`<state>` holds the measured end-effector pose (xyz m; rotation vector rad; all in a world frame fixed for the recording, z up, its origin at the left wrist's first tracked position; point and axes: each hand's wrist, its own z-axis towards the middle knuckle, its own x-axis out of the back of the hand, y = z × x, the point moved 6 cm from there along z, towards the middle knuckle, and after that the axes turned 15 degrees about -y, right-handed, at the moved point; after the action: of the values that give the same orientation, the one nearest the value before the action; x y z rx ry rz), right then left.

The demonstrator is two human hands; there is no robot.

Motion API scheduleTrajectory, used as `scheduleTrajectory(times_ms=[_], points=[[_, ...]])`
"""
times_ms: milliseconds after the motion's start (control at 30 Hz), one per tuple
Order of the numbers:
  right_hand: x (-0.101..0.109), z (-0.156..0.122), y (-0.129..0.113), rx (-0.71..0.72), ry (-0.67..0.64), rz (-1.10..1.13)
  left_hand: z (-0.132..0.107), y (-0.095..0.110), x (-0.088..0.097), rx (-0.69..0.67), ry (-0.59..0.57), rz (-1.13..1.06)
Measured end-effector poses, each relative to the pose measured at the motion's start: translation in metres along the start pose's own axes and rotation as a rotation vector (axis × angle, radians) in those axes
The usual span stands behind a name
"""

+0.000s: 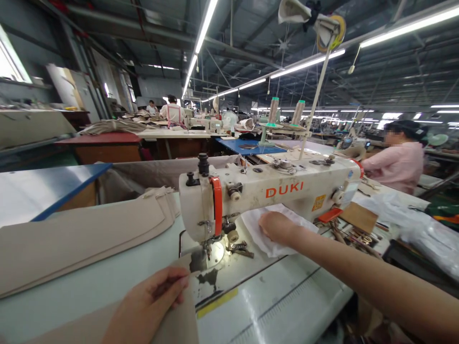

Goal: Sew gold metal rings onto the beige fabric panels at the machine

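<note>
Beige panel beneath, perhaps also between, the curled left fingers.

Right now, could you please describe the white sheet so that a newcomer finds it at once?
Start at the sewing machine with orange DUKI lettering. Just below those letters, the person's right hand is on a creased white sheet. Its plain, opaque white sets it apart from the beige panels at left and the see-through plastic at far right.
</note>
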<state>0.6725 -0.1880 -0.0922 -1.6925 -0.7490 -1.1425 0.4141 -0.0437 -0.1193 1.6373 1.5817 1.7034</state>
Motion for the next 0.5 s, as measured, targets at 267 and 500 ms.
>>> scheduleTrajectory(times_ms=[267,500], points=[[0.001,-0.031,-0.011,-0.012,0.066,0.382,-0.007,0.001,-0.001,-0.096,0.023,-0.02],[-0.052,-0.056,-0.08,0.196,-0.067,1.256,-0.026,0.023,-0.019,-0.247,0.006,-0.043]])
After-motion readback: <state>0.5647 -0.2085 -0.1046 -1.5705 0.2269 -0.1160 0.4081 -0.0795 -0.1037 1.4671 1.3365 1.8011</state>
